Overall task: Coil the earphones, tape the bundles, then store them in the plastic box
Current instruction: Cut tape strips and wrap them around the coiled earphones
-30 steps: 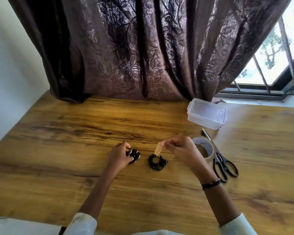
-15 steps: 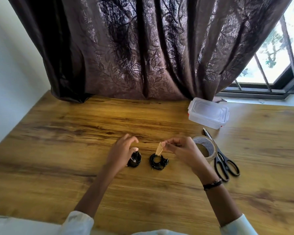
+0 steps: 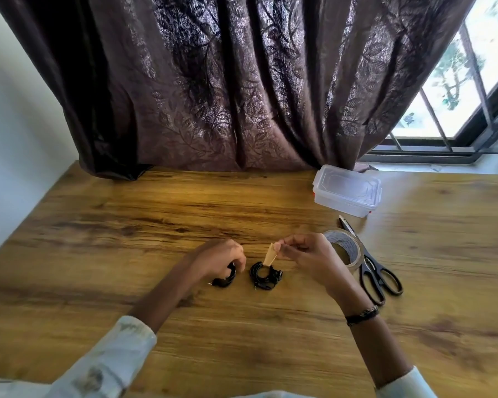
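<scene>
The left hand (image 3: 217, 258) is curled over one black earphone coil (image 3: 224, 278) lying on the table (image 3: 127, 225), fingers gripping its upper side. A second coil (image 3: 263, 275) lies just to the right of the first, apart from it, roughly midway between the table's left and right edges and closer to the near edge. The right hand (image 3: 308, 255) pinches a short tape strip (image 3: 270, 256) between thumb and fingertips; the strip hangs down to the top of the second coil. The tape roll (image 3: 346, 248) sits just behind the right hand, with scissors (image 3: 377, 275) touching its right side. The box (image 3: 347, 189), lid on, stands near the far edge by the curtain (image 3: 227, 81).
</scene>
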`<state>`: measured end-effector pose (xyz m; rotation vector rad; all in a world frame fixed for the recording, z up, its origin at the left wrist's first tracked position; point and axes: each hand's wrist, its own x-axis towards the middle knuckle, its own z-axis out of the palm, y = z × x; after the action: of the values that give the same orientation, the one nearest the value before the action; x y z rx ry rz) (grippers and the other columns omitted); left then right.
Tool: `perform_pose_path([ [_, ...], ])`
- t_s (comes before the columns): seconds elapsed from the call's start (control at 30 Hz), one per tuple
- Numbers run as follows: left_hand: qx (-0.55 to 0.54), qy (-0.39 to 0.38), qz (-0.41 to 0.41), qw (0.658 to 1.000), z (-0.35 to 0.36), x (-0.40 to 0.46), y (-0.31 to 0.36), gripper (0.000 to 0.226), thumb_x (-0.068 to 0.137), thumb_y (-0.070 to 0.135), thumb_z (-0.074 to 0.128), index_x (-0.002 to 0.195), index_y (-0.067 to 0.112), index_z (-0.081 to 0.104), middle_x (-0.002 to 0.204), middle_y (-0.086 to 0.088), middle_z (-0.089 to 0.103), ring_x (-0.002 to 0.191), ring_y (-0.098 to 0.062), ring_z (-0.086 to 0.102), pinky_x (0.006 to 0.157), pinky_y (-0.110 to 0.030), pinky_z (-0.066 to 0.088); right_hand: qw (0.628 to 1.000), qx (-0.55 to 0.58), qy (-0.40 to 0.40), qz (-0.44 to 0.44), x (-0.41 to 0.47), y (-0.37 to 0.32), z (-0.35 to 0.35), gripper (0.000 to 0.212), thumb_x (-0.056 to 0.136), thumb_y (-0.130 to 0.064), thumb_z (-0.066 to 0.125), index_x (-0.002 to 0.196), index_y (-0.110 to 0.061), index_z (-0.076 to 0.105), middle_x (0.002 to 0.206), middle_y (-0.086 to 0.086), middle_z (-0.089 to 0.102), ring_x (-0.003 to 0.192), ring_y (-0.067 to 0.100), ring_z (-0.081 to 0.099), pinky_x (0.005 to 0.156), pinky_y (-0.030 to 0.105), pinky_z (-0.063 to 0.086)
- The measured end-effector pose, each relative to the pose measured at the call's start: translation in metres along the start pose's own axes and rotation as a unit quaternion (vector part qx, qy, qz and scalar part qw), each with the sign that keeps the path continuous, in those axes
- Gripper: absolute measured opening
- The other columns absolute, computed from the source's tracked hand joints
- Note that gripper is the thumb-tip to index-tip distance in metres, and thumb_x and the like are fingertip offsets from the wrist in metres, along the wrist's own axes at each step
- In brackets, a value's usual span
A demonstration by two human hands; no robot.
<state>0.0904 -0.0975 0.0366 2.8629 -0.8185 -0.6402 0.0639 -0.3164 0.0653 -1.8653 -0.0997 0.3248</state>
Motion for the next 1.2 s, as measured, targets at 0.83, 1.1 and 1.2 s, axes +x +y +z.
perform_pose_path([
  [0.83, 0.088, -0.046, -0.003, 0.995, -0.015, -0.015, 0.001, 0.011, 0.079, 0.017, 0.063, 0.082, 0.019, 0.053, 0.076, 0.008, 0.048, 0.072, -0.012, 0.045, 0.054, -0.022, 0.028, 0.999, -0.027, 0.021, -0.014, -0.006, -0.005, -0.002, 0.010, 0.087, -0.027, 0.070, 0.086, -0.020, 0.077, 0.081, 0.001, 0.074, 0.069, 0.009, 0.060, 0.061, 0.018, 0.044],
  [1.1, -0.132, 0.144, -0.069, 0.978, -0.021, -0.037, 0.008, 0.012, 0.077, 0.024, 0.074, 0.082, 0.030, 0.064, 0.086, 0.007, 0.069, 0.077, -0.008, 0.065, 0.066, -0.033, 0.057, 0.988, -0.104, 0.069, -0.091, -0.004, -0.010, -0.004, 0.009, 0.091, -0.021, 0.066, 0.091, -0.023, 0.074, 0.075, -0.011, 0.071, 0.064, -0.003, 0.062, 0.053, 0.014, 0.047],
  [1.2, -0.181, 0.187, -0.063, 0.963, -0.026, -0.046, 0.021, 0.013, 0.077, 0.023, 0.077, 0.087, 0.026, 0.068, 0.091, 0.010, 0.072, 0.082, 0.000, 0.066, 0.074, -0.029, 0.058, 0.972, -0.127, 0.099, -0.172, -0.004, -0.016, 0.002, 0.009, 0.091, -0.015, 0.064, 0.092, -0.020, 0.072, 0.077, -0.018, 0.067, 0.072, -0.009, 0.063, 0.058, 0.006, 0.044],
])
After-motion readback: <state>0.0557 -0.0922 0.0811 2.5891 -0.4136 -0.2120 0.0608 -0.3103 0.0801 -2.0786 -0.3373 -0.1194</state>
